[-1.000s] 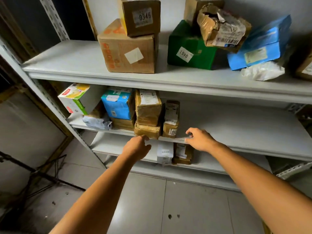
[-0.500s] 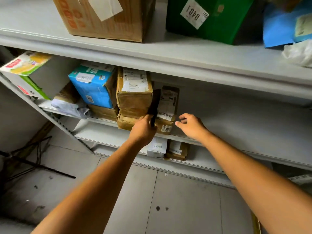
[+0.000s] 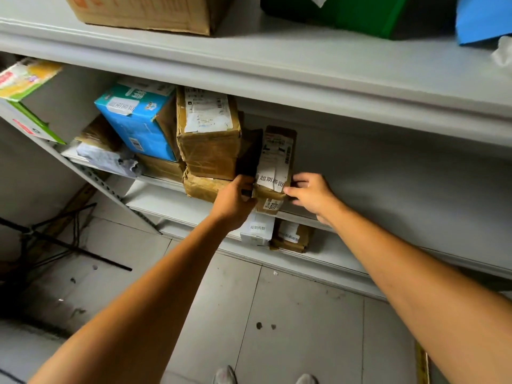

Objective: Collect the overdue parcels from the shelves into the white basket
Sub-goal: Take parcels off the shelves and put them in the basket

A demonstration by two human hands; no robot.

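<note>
**Left hand (image 3: 235, 202) and right hand (image 3: 313, 195) on a parcel (image 3: 277, 159), middle shelf**

Both hands flank the narrow brown parcel. It stands on end at the front edge of the middle shelf (image 3: 388, 184), just right of a stack of brown boxes (image 3: 207, 145). My left hand curls round its lower left corner, thumb up the side, with the fingertips hidden behind it. My right hand pinches the right edge between thumb and curled fingers. A white slip with printed characters lies across the parcel's face; I take it as the overdue mark. Between parcel and stack is a dark gap or a dark flat item, I cannot tell which. Two more parcels with similar slips, one white (image 3: 257, 231) and one brown (image 3: 292, 238), sit on the shelf below. The basket is not in view.

I judge the step in hand to be lifting this parcel out. To do it well, I would draw it straight toward me and keep it level. It should stay clear of the stack, whose lower box sits at the shelf edge and might follow if dragged. The taped wrapping looks slick, so I would press evenly from both sides. Once the base clears the shelf, one hand should move beneath it.
</note>
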